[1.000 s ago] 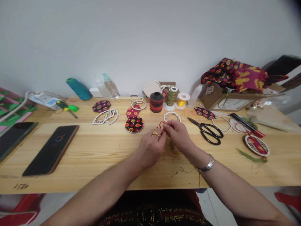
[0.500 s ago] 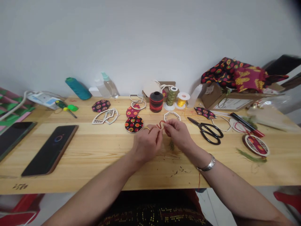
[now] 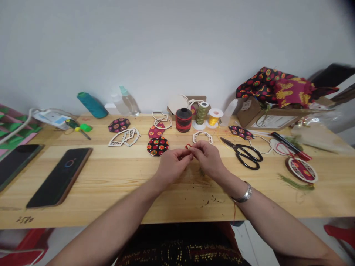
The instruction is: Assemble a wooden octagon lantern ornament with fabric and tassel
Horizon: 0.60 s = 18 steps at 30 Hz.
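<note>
Above the middle of the wooden table, my left hand and my right hand meet fingertip to fingertip. Both pinch a thin red cord, which makes a small loop between them. More red cord hangs over the front edge below my right wrist, which wears a silver bracelet. Just beyond the fingers lies a pale octagonal wooden frame. A round fabric-covered piece is left of my left hand. Black-handled scissors lie right of my right hand. The exact grip of the fingertips is partly hidden.
Along the wall stand a red-and-black thread spool, a green spool, a yellow spool and bottles. At right are a cardboard box with patterned cloth and an oval tasselled ornament. A phone lies at left.
My left hand has turned, its fingers now stretching further toward my right hand. The cord between the fingertips has gone from a loose curve to a small loop.
</note>
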Available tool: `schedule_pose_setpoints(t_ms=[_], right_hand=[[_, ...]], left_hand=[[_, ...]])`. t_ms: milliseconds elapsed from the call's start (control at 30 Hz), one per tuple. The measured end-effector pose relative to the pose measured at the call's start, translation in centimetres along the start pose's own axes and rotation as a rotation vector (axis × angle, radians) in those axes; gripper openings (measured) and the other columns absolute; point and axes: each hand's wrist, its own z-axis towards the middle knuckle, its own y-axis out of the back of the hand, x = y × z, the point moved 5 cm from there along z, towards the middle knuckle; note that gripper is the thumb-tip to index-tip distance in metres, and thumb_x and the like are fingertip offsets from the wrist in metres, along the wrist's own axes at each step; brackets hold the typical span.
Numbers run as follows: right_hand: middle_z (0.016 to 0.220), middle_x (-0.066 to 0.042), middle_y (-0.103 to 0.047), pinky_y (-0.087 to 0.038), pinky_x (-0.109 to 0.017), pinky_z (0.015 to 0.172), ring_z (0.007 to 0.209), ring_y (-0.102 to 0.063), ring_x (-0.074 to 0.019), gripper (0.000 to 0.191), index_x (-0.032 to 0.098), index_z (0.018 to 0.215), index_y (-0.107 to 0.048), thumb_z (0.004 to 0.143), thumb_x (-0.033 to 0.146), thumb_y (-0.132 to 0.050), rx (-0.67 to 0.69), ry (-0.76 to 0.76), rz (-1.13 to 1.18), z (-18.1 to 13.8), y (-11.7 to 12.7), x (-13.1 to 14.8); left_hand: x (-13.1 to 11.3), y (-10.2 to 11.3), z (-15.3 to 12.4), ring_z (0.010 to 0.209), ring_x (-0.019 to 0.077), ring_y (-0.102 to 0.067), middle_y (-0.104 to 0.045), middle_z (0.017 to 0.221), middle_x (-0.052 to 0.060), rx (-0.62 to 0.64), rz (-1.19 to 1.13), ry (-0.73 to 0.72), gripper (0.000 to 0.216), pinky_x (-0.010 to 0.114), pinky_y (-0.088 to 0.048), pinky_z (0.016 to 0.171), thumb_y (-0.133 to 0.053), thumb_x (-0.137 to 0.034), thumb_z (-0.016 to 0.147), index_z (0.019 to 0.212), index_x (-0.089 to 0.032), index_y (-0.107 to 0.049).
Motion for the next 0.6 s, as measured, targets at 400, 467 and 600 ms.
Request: schedule_pose_setpoints(t_ms=[400, 467, 600], right_hand=[[0.055, 0.004, -0.05, -0.034, -0.025, 0.052, 0.053, -0.043, -0.0105, 0.016, 0.019, 0.067, -0.055, 0.076, 0.032, -0.059, 0.044, -0.057, 0.183, 0.5, -0.2, -0.7], [0.051, 0.006, -0.047, -0.031, -0.025, 0.049, 0.049, -0.039, -0.0097, 0.018, 0.019, 0.067, -0.054, 0.075, 0.034, -0.06, 0.061, -0.096, 0.247, 0.6, -0.3, -0.8], [0.05, 0.006, -0.046, -0.029, -0.025, 0.046, 0.046, -0.036, -0.009, 0.021, 0.019, 0.066, -0.055, 0.074, 0.037, -0.061, 0.075, -0.122, 0.281, 0.7, -0.2, -0.8]], left_hand=[[-0.3, 0.6, 0.0, 0.047, 0.0087, -0.049, -0.067, 0.064, 0.001, -0.039, 0.034, -0.077, 0.017, 0.021, -0.039, 0.048, -0.056, -0.027, 0.076, 0.072, -0.015, -0.068], [-0.2, 0.6, 0.1, 0.047, 0.0089, -0.05, -0.067, 0.064, 0.001, -0.039, 0.029, -0.065, 0.017, 0.021, -0.039, 0.048, -0.056, -0.026, 0.076, 0.071, -0.015, -0.068], [0.0, 0.8, 0.1, 0.046, 0.0082, -0.052, -0.071, 0.076, 0.003, -0.073, 0.003, -0.018, 0.02, 0.021, -0.04, 0.047, -0.052, -0.019, 0.074, 0.081, -0.015, -0.07]])
